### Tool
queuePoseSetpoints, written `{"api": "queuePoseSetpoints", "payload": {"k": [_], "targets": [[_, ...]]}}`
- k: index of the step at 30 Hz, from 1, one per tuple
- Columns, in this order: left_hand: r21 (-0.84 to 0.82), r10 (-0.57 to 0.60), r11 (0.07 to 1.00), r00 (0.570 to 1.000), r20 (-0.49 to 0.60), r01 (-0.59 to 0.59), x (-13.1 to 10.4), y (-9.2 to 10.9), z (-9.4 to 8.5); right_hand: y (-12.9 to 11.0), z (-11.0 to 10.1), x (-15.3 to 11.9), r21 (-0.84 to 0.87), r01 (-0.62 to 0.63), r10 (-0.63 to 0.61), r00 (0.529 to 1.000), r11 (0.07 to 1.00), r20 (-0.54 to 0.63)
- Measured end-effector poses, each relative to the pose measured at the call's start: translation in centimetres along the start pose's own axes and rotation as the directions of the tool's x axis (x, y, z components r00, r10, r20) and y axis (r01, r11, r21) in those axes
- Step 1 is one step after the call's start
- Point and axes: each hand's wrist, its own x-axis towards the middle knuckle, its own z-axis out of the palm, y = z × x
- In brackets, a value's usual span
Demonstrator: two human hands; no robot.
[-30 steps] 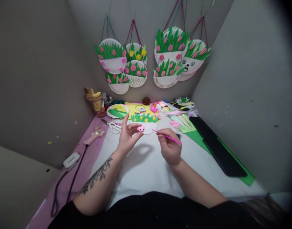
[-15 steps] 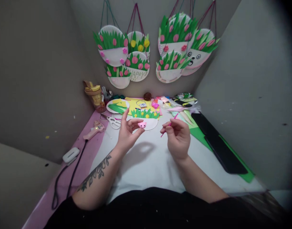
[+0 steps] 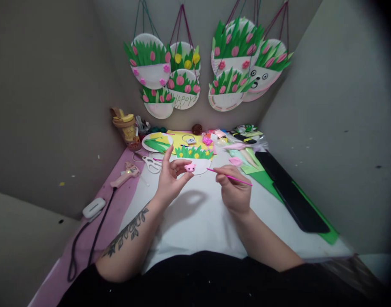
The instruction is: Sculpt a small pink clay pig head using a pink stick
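Observation:
Between the thumb and fingers of my left hand (image 3: 171,175) is a small pink pig head (image 3: 190,168) with dark eyes, its face turned toward me. My right hand (image 3: 235,189) pinches a thin magenta stick-like tool (image 3: 235,178), lying nearly level with its tip pointing left at the pig head. A gap separates tip and pig head. Behind both hands a white paper-plate pocket (image 3: 200,165) with green paper grass and yellow flowers lies on the white-covered table (image 3: 195,230).
White scissors (image 3: 151,164) and a pink glue gun (image 3: 127,175) with a black cord lie left. A plate with green paper (image 3: 157,143), a tumbler (image 3: 127,130) and a white case (image 3: 94,208) are there too. Right lie black panels (image 3: 294,200) over green sheets. Plate baskets (image 3: 150,64) hang behind.
The magenta tool has turned in my right hand from steeply slanted to nearly level, its tip now facing the pig head. My left hand stays in place.

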Motion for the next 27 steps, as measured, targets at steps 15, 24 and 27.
{"api": "queuePoseSetpoints", "payload": {"k": [15,24,27], "targets": [[0.022,0.025,0.999,0.999,0.039,-0.026,-0.5,0.7,0.6,-0.7,0.3,-0.9,-0.100,0.155,-0.153,0.988,0.983,0.030],[0.031,0.011,0.999,0.999,0.034,-0.012,-0.6,0.9,0.7,-0.9,0.3,-1.2,-0.133,0.232,-0.223,0.972,0.964,0.081],[0.031,-0.003,1.000,1.000,0.028,0.002,-0.5,0.6,0.6,-0.5,0.4,-1.1,-0.134,0.229,-0.223,0.973,0.964,0.058]]}}
